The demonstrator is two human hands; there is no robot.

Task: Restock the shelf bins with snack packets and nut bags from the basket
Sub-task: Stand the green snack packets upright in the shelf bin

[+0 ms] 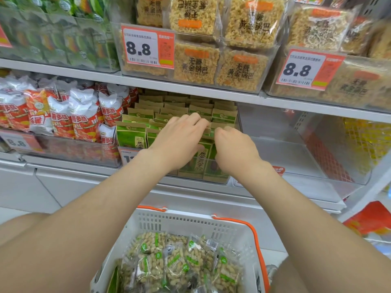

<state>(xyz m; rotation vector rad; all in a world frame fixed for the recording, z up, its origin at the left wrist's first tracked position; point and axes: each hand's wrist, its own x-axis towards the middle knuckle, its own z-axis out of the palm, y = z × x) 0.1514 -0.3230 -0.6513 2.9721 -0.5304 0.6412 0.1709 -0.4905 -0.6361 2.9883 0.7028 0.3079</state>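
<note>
Currently you are reaching both arms over the basket [190, 224] and into the middle bin [220, 181] on the lower shelf, where the green nut bags [131, 136] are standing upright in close rows.

Your left hand [179, 140] is lying palm down on the rows, its fingers [196, 120] curling over the top edge of one bag near the centre of the bin and gripping it. Your right hand [236, 149] is working just beside it, knuckles up, with fingers bent down among the bag tops; whether they are pinching a bag cannot be told. The two hands are sitting close together but not touching.

Below your forearms, the white basket with its orange handle [257, 235] is carrying a heap of clear peanut packets [175, 263].

Left of the working bin, red-and-white snack packets [82, 121] are filling the neighbouring bin. Right of it, a clear bin [296, 157] is adjoining. On the shelf above, rice-crust packs [239, 68] are stacking behind a price tag [141, 47] reading 8.8.
</note>
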